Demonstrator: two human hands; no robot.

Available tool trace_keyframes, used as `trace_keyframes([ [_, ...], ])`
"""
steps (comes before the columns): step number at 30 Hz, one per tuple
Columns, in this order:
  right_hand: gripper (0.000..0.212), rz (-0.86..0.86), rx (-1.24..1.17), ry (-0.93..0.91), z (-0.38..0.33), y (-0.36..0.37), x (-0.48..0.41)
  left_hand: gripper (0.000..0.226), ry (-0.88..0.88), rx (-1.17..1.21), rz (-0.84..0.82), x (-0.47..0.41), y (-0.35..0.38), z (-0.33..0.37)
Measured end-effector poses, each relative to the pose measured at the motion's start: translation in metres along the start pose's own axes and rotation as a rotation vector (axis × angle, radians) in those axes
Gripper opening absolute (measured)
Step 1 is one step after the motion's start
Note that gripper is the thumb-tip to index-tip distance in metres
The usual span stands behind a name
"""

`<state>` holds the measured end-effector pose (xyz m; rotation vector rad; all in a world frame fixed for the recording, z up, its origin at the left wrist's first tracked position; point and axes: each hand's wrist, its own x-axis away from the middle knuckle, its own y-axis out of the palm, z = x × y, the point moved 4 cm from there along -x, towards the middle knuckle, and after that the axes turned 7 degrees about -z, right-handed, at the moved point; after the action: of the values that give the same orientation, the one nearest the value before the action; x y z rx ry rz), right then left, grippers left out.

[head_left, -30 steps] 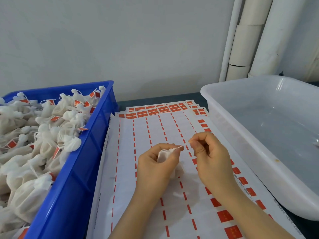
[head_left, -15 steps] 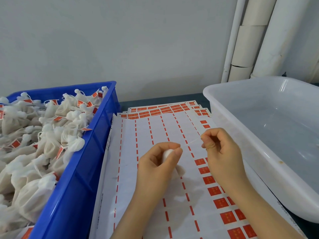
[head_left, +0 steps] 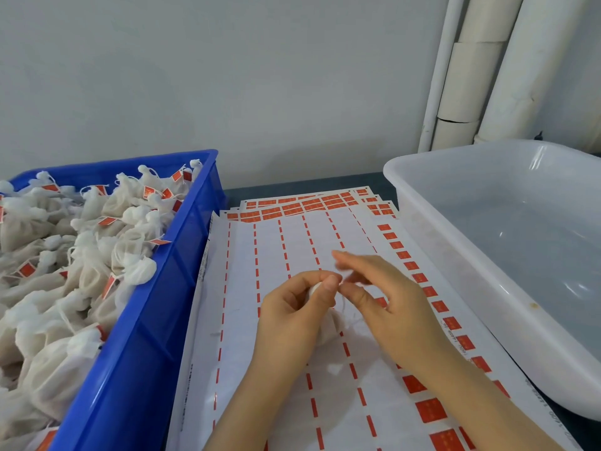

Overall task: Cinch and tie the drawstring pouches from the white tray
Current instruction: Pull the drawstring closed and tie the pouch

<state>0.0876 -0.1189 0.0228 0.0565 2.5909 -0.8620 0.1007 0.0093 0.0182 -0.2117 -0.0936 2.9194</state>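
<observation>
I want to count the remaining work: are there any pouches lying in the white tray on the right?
No, the white tray shows only its bare bottom, while the pouches fill the blue crate on the left.

Occlusions, blur and edge cut-offs

The pouch [head_left: 328, 323] is mostly covered by the left hand [head_left: 292, 317]; its drawstring is too thin to be traced. The right hand [head_left: 390, 307] fingertips [head_left: 338, 255] are motion-blurred. The blue crate [head_left: 136, 336] is cut off left and near, the white tray [head_left: 455, 249] right. Label print is unreadable.
</observation>
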Motion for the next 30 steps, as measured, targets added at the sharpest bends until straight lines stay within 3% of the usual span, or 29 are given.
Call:
trace_keyframes([
  [8,0.011,0.046,-0.145,0.007,-0.001,-0.005,0.003,0.034,0.001,0.063,-0.02,-0.002,-0.003,-0.004],
  [12,0.025,0.047,-0.336,0.097,0.001,-0.007,0.001,0.024,-0.003,-0.04,-0.003,-0.002,-0.005,-0.005],
  [17,0.028,-0.102,-0.361,0.037,-0.005,-0.002,0.0,0.047,0.021,-0.049,-0.117,-0.001,0.001,-0.002],
  [20,0.022,-0.198,-0.366,0.073,0.0,0.004,0.001,0.042,0.046,-0.015,-0.171,0.0,0.002,-0.001],
  [25,0.007,-0.164,-0.299,0.164,0.013,0.001,-0.002,0.049,0.048,-0.044,-0.152,0.0,0.003,-0.002],
  [30,0.017,-0.185,-0.314,0.217,0.016,0.008,-0.001,0.041,0.048,-0.059,-0.141,0.001,0.003,-0.003],
])
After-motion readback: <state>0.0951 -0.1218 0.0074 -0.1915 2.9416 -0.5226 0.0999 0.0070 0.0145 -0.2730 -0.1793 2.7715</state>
